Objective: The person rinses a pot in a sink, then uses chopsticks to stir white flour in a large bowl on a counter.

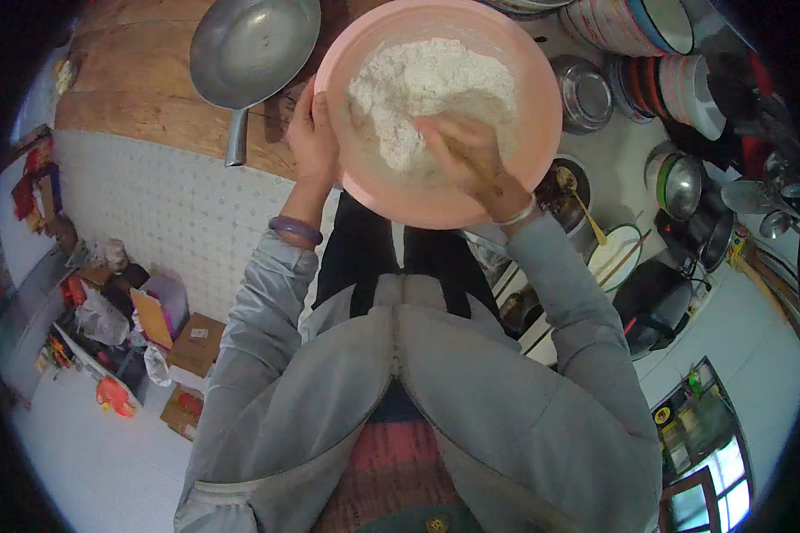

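Before me at the top centre is a round pink plastic basin with pale flour heaped inside. My left hand grips the basin's left rim, thumb over the edge and fingers beneath. Inside the basin, my right hand reaches over the flour with its fingers curled together at the heap's lower part. Whether flour is pinched in those fingers cannot be told, as the palm faces away. A metal frying pan lies left of the basin.
The pan sits on a wooden table. At the right stand stacked enamel bowls, a lidded metal container, a pot with a yellow spoon, a plate with chopsticks and a black cooker. Cardboard boxes are at lower left.
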Demonstrator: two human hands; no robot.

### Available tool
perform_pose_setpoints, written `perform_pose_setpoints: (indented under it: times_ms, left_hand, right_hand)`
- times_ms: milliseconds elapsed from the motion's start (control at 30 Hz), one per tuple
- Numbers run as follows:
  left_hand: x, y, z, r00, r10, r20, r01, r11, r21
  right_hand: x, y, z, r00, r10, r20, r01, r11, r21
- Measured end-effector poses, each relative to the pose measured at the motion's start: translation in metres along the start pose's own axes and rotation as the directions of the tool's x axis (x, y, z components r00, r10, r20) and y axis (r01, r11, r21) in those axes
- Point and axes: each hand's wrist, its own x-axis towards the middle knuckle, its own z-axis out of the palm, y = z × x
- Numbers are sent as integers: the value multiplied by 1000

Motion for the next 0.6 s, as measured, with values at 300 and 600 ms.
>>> perform_pose_setpoints:
  times_ms: [300, 600]
  left_hand:
    - [1, 4, 0, 999, 30, 21, -29, 999, -41]
    - [0, 5, 4, 999, 42, -17, -43, 998, -49]
  right_hand:
    - [3, 24, -49, 922, 386, 24, -386, 916, 104]
    - [-29, 21, -45, 993, 117, 6, -109, 941, -321]
